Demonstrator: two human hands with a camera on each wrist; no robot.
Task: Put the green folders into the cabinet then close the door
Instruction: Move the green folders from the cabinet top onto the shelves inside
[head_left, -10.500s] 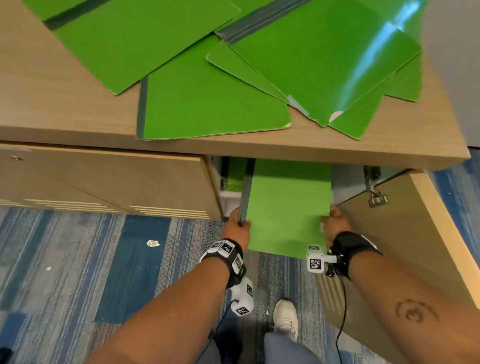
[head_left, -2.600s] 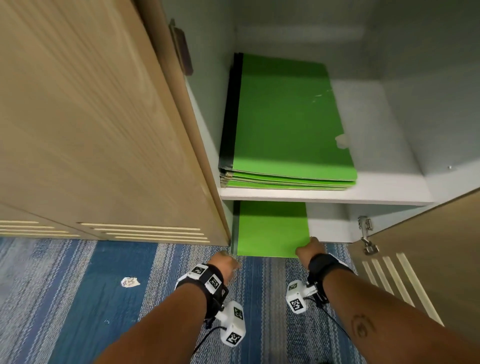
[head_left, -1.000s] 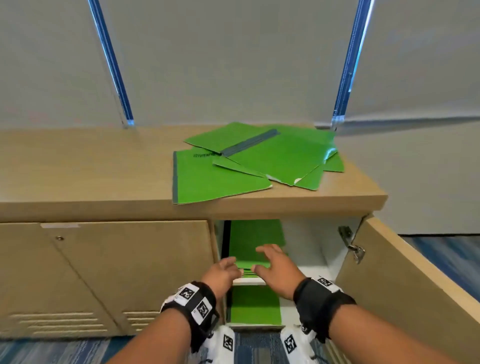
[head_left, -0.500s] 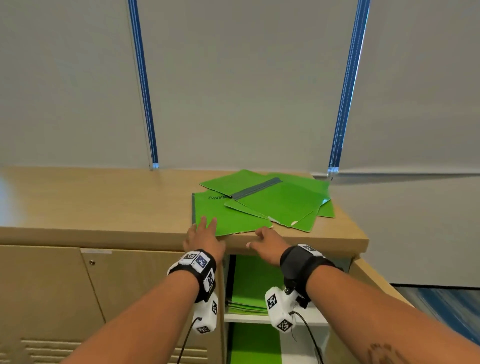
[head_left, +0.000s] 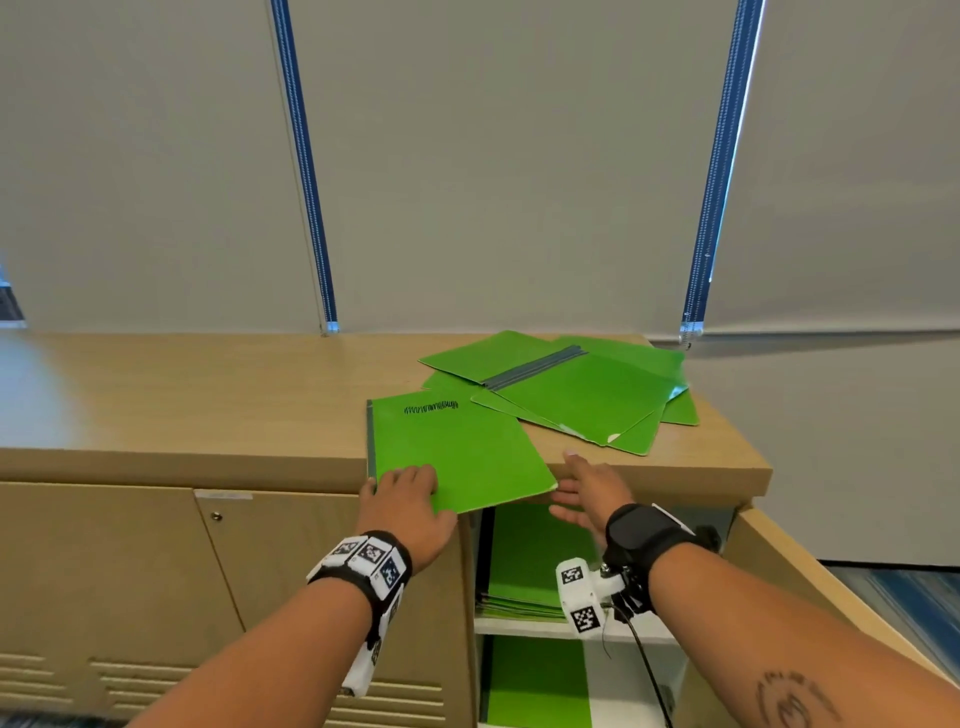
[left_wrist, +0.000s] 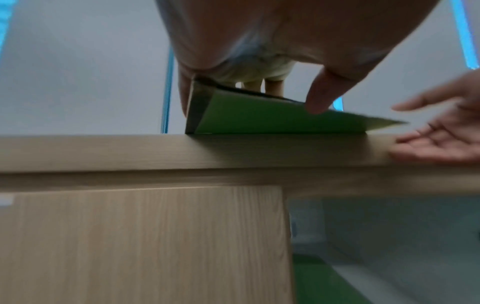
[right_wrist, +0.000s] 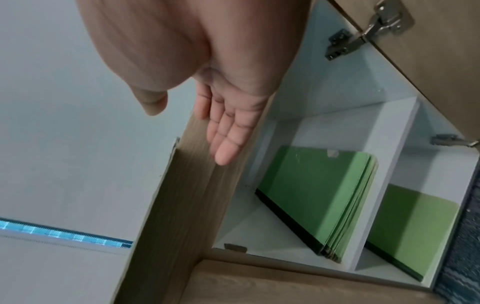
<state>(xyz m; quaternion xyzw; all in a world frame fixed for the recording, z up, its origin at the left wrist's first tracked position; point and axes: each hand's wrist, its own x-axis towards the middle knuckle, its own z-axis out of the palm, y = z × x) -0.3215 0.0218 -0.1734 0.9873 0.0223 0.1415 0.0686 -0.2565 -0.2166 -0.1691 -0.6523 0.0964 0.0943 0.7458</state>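
A green folder (head_left: 460, 449) with a grey spine lies on the wooden countertop (head_left: 208, 405), its near edge past the front lip and slightly raised. My left hand (head_left: 408, 486) grips its near left corner, fingers on top. In the left wrist view the thumb (left_wrist: 319, 98) sits under the folder (left_wrist: 272, 121). My right hand (head_left: 574, 486) is open, fingers straight, just beside the folder's near right corner, not holding it. Several more green folders (head_left: 582, 395) lie fanned out behind. Inside the open cabinet, a stack of folders (head_left: 530, 566) fills the upper shelf and one folder (head_left: 535, 680) lies on the lower shelf.
The cabinet door (head_left: 789, 582) stands swung open to the right of my right forearm, its hinges (right_wrist: 363, 35) showing in the right wrist view. A closed door (head_left: 311, 582) is on the left. Grey blinds with blue cords (head_left: 306, 171) hang behind the counter.
My left hand has drawn the nearest folder toward me, so it overhangs the counter edge. My right hand has opened beside its right corner. The view has moved closer.
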